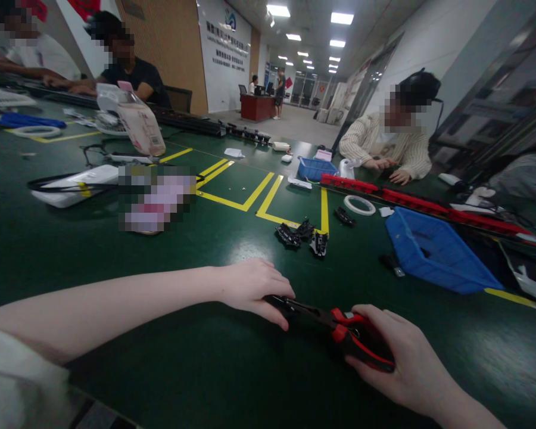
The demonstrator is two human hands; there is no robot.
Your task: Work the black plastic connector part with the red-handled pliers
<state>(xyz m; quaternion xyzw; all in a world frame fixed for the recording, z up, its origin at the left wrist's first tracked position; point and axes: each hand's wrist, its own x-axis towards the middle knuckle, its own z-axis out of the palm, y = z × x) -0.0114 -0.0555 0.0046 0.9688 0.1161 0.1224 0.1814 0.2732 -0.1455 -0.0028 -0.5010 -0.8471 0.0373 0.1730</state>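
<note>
My right hand (pixel 395 357) is wrapped round the red and black handles of a pair of pliers (pixel 339 328) low on the green table (pixel 232 369). The pliers' dark jaws point left. My left hand (pixel 254 289) is closed at the jaw tips, fingers pinched together over something hidden beneath them. Three small black plastic parts (pixel 301 235) lie a little beyond my hands, near the yellow tape lines (pixel 259 199).
A blue bin (pixel 438 253) lies to the right, with a long red rail (pixel 424 205) behind it. A tape ring (pixel 360 204), a second blue tray (pixel 315 168) and a bottle (pixel 138 122) stand farther back. Other people sit at the far left and far right.
</note>
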